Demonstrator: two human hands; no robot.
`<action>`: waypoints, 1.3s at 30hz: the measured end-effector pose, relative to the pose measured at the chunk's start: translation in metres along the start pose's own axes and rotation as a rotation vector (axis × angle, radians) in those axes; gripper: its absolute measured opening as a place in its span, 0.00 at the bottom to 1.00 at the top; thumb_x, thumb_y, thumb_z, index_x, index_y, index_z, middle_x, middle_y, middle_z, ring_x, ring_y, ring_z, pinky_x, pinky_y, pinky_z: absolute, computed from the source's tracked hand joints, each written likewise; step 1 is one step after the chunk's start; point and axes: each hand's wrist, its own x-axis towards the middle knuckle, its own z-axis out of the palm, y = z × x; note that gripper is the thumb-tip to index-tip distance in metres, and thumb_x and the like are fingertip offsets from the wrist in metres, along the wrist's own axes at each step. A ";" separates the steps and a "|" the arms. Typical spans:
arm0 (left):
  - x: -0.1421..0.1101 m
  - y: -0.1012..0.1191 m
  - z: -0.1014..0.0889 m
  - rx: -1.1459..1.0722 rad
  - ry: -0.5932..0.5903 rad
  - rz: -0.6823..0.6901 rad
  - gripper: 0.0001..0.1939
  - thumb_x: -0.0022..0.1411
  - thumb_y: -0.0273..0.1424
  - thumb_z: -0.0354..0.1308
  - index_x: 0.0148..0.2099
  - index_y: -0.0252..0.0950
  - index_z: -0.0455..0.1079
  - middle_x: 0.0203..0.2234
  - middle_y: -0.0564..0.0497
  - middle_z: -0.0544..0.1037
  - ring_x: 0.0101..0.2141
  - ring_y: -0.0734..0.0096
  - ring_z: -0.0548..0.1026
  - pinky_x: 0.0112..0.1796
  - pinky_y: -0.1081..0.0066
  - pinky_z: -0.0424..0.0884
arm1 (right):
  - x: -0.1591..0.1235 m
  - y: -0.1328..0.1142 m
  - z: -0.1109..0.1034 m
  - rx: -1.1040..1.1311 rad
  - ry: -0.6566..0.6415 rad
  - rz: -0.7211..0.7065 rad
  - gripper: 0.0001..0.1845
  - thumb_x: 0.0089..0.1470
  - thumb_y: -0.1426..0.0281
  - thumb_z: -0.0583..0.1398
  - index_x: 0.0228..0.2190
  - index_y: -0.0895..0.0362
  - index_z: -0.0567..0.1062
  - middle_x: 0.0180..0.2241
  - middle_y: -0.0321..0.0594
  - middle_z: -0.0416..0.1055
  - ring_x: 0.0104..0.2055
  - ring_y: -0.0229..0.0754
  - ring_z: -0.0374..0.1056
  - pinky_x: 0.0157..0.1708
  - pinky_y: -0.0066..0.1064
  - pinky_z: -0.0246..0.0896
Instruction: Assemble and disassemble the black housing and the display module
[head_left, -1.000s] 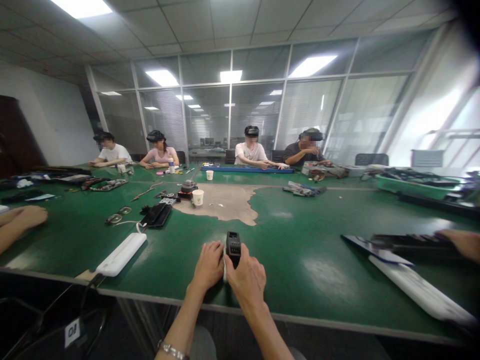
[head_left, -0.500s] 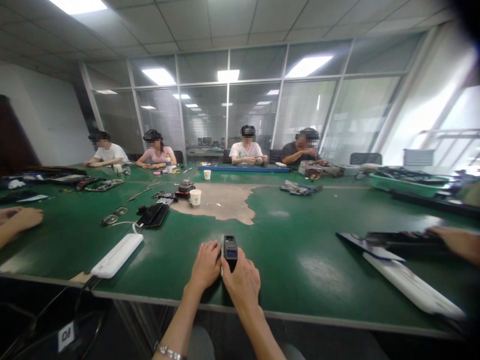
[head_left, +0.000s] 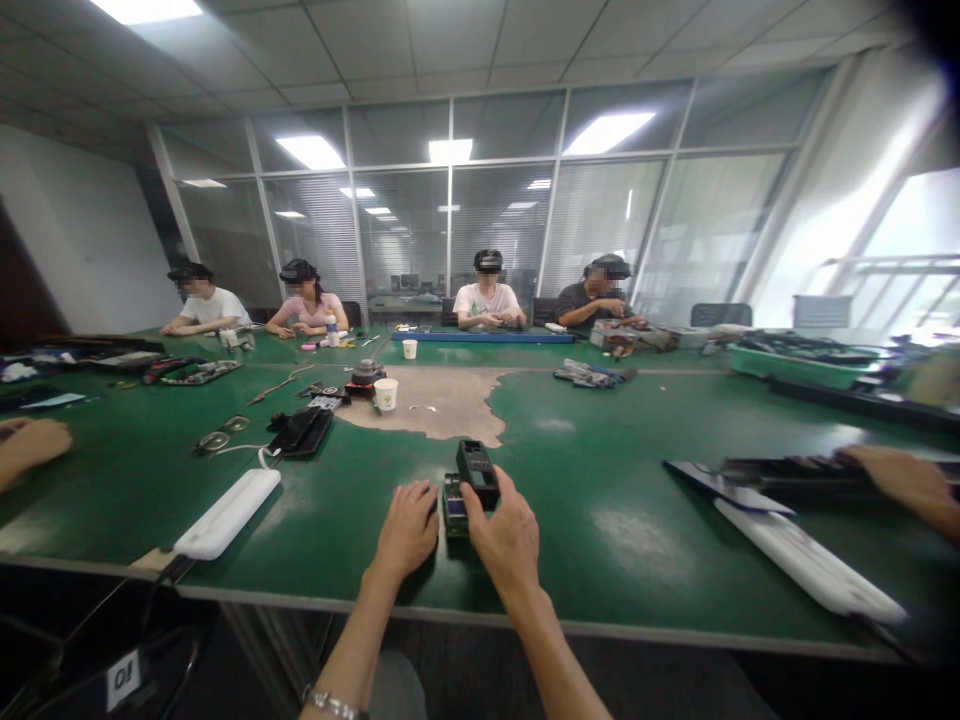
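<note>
My right hand (head_left: 510,535) grips a black plastic casing (head_left: 478,473) with openings in its face, thumb on the left side and fingers on the right. The casing is raised and tilted over a small device (head_left: 454,508), where a circuit board and a dark bluish display show. My left hand (head_left: 409,528) rests on the table just left of this device, fingers stretched forward and close together. Its thumb is hidden, and I cannot tell whether the fingertips touch the device.
On the green table (head_left: 585,480) lie a white power strip (head_left: 229,513), eyeglasses (head_left: 221,435), a black case (head_left: 301,430) and a paper cup (head_left: 385,394). Pliers-like tools (head_left: 589,374) lie farther off. At right, another person's hand (head_left: 900,482) is beside a dark long part. Several people sit opposite.
The black casing has come up off the device and shifted right in my right hand, baring the circuit board. My left hand stays beside it. The view has turned slightly.
</note>
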 end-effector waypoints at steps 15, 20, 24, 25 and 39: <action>0.000 0.003 -0.004 0.036 -0.022 0.004 0.22 0.67 0.33 0.45 0.61 0.38 0.64 0.61 0.44 0.65 0.62 0.61 0.59 0.62 0.54 0.48 | -0.013 0.065 0.008 -0.135 -0.048 0.060 0.26 0.58 0.58 0.54 0.53 0.60 0.66 0.41 0.48 0.74 0.43 0.49 0.70 0.44 0.35 0.59; 0.000 0.003 -0.005 0.037 -0.030 0.007 0.22 0.67 0.33 0.45 0.61 0.38 0.63 0.61 0.44 0.64 0.62 0.60 0.59 0.63 0.53 0.48 | -0.015 0.068 0.009 -0.148 -0.041 0.033 0.27 0.57 0.59 0.55 0.53 0.63 0.66 0.44 0.51 0.73 0.47 0.50 0.69 0.47 0.35 0.59; 0.000 0.004 -0.004 0.031 -0.032 0.000 0.22 0.67 0.33 0.45 0.61 0.39 0.63 0.61 0.45 0.64 0.62 0.60 0.59 0.63 0.53 0.48 | -0.016 0.068 0.010 -0.182 -0.052 0.039 0.32 0.56 0.57 0.57 0.55 0.65 0.64 0.47 0.54 0.72 0.50 0.51 0.68 0.49 0.37 0.58; 0.000 0.004 -0.004 0.031 -0.030 -0.002 0.22 0.67 0.33 0.46 0.61 0.39 0.63 0.61 0.45 0.64 0.62 0.60 0.59 0.63 0.53 0.47 | -0.016 0.068 0.010 -0.191 -0.050 0.047 0.34 0.55 0.56 0.57 0.56 0.67 0.63 0.49 0.56 0.71 0.51 0.52 0.67 0.50 0.38 0.58; 0.001 0.003 -0.003 0.019 -0.026 0.011 0.20 0.69 0.38 0.46 0.60 0.42 0.65 0.61 0.45 0.65 0.61 0.59 0.60 0.62 0.51 0.49 | -0.011 0.053 -0.004 -0.147 -0.085 0.099 0.24 0.58 0.55 0.55 0.48 0.58 0.72 0.37 0.46 0.75 0.42 0.47 0.71 0.43 0.34 0.59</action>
